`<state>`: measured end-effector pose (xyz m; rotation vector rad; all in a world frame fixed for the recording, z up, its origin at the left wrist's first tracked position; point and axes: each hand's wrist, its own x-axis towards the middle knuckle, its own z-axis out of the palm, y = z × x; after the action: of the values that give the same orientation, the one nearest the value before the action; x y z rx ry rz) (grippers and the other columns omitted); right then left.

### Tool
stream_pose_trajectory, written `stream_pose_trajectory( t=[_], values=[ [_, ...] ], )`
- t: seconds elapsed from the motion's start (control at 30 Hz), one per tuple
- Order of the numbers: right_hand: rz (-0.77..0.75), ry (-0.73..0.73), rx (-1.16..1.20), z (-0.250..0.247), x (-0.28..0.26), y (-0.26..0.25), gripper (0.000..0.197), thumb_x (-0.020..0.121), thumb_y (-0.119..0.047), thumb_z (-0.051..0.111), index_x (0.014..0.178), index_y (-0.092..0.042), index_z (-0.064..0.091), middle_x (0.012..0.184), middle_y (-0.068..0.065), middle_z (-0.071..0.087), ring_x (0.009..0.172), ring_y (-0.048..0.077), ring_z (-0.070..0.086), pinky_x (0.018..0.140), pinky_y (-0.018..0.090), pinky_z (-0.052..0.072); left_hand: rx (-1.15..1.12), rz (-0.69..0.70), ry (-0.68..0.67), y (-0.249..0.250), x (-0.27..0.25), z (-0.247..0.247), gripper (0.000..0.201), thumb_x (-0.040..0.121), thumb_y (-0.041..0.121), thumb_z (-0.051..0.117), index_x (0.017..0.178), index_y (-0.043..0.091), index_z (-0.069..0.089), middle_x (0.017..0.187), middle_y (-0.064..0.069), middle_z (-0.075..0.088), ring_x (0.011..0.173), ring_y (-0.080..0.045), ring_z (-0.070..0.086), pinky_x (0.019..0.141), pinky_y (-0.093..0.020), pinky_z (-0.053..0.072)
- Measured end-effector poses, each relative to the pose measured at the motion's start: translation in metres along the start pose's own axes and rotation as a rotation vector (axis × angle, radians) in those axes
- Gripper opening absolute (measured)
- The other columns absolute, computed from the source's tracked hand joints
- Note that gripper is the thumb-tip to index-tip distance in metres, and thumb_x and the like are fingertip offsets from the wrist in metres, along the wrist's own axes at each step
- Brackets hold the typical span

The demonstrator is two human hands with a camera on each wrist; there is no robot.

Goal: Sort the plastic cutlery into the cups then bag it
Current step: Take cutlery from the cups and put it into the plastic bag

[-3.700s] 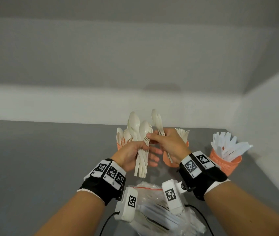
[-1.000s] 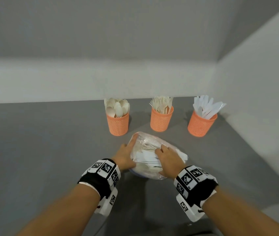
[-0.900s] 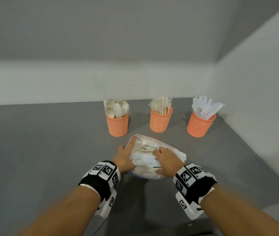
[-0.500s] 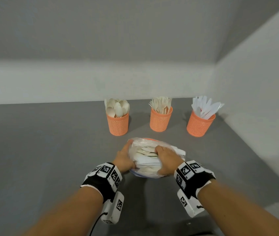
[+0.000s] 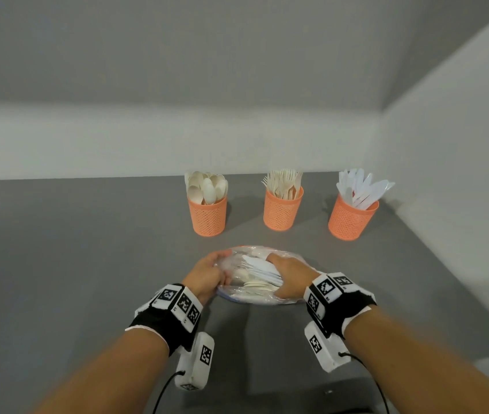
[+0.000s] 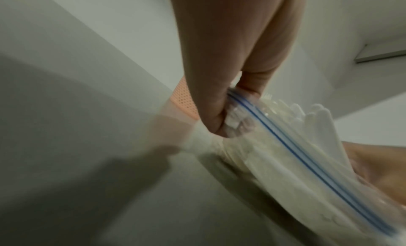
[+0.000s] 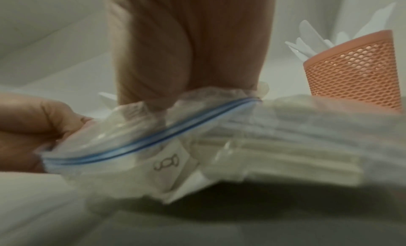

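Grey worktop (image 5: 58, 249) set against pale walls. Three orange mesh cups stand in a row at the rear: spoon cup (image 5: 207, 216) left, fork cup (image 5: 281, 212) centre, knife cup (image 5: 350, 219) right, each well apart from its neighbour and filled with upright cutlery. Clear bag (image 5: 255, 282) lies on the worktop just in front of the cups, packed with white cutlery, its blue zip strip (image 6: 285, 145) towards the person. Left hand (image 5: 207, 274) grips the bag's left end, fingers curled round the zip edge. Right hand (image 5: 289, 276) grips the right part, fingers curled over the top. Black bands with printed markers on both wrists
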<state>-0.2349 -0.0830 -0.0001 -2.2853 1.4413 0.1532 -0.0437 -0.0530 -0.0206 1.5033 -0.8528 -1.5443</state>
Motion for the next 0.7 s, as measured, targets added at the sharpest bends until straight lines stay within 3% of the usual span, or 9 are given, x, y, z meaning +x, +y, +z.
stream_pose_trajectory(
  t=[0.07,0.17,0.23,0.33,0.4,0.43,0.5,0.57,0.7],
  values=[
    [-0.004,-0.044,0.059,-0.006,0.001,0.001,0.072,0.076,-0.012,0.067,0.139,-0.011,0.032,0.135,0.012,0.05,0.123,0.028,0.048,0.103,0.033,0.039,-0.042,-0.002,-0.044,0.011,-0.004,-0.001,0.066,0.074,-0.025,0.023,0.13,0.004,0.045,0.09,-0.014,0.057,0.061,-0.017,0.05,0.039,-0.018,0.044],
    [0.012,-0.084,0.262,-0.012,0.004,0.007,0.072,0.076,-0.014,0.07,0.139,-0.013,0.036,0.137,0.008,0.05,0.126,0.027,0.048,0.107,0.037,0.038,-0.104,-0.036,-0.138,0.024,-0.013,-0.002,0.05,0.083,-0.013,0.036,0.13,0.005,0.043,0.098,-0.014,0.06,0.058,-0.016,0.062,0.044,-0.021,0.051],
    [0.053,-0.086,0.343,-0.016,0.004,0.012,0.071,0.077,-0.017,0.071,0.139,-0.015,0.036,0.137,0.005,0.051,0.124,0.025,0.049,0.106,0.037,0.039,0.096,-0.021,-0.12,0.024,-0.017,-0.001,0.056,0.081,-0.016,0.046,0.13,0.011,0.041,0.1,-0.014,0.059,0.058,-0.014,0.061,0.043,-0.02,0.05],
    [0.08,-0.037,0.465,-0.017,0.0,0.015,0.066,0.077,-0.016,0.073,0.134,-0.012,0.041,0.129,0.002,0.055,0.119,0.022,0.053,0.099,0.03,0.04,0.608,0.079,-0.098,0.02,-0.017,0.003,0.075,0.076,-0.015,0.046,0.142,0.016,0.028,0.111,-0.015,0.053,0.064,-0.014,0.051,0.043,-0.014,0.043],
    [0.069,-0.023,0.496,-0.014,-0.001,0.014,0.063,0.075,-0.01,0.073,0.13,-0.01,0.043,0.122,0.003,0.057,0.114,0.021,0.055,0.094,0.028,0.041,0.796,0.139,-0.114,0.017,-0.017,0.012,0.082,0.078,-0.01,0.048,0.148,0.015,0.013,0.119,-0.014,0.051,0.083,-0.02,0.057,0.06,-0.017,0.048],
    [0.064,-0.013,0.514,-0.01,0.0,0.012,0.062,0.074,-0.006,0.073,0.129,-0.008,0.044,0.122,0.007,0.059,0.113,0.023,0.057,0.094,0.03,0.043,0.78,0.155,-0.112,0.016,-0.015,0.016,0.084,0.079,-0.009,0.049,0.149,0.015,0.009,0.121,-0.014,0.051,0.095,-0.023,0.058,0.071,-0.022,0.049],
    [0.046,0.05,0.587,-0.005,0.004,0.011,0.062,0.07,-0.003,0.074,0.126,-0.006,0.048,0.12,0.014,0.061,0.111,0.029,0.059,0.098,0.037,0.046,0.748,0.214,-0.072,0.017,-0.009,0.023,0.085,0.078,-0.009,0.048,0.149,0.015,0.009,0.119,-0.013,0.053,0.103,-0.025,0.057,0.082,-0.029,0.049],
    [0.044,0.17,0.724,-0.01,0.005,0.01,0.061,0.067,-0.003,0.076,0.122,-0.006,0.05,0.113,0.013,0.062,0.105,0.028,0.059,0.097,0.04,0.047,0.817,0.272,0.004,0.015,0.0,0.022,0.08,0.077,-0.006,0.046,0.147,0.016,0.015,0.122,-0.016,0.055,0.108,-0.029,0.056,0.091,-0.034,0.048],
    [-0.032,0.446,1.213,-0.036,-0.002,0.009,0.043,0.072,-0.003,0.074,0.111,-0.011,0.059,0.1,0.017,0.067,0.089,0.027,0.064,0.092,0.048,0.052,0.962,0.21,0.128,0.002,0.007,0.017,0.071,0.081,0.002,0.05,0.144,0.013,0.02,0.122,-0.023,0.054,0.114,-0.036,0.052,0.095,-0.036,0.042]
  ],
)
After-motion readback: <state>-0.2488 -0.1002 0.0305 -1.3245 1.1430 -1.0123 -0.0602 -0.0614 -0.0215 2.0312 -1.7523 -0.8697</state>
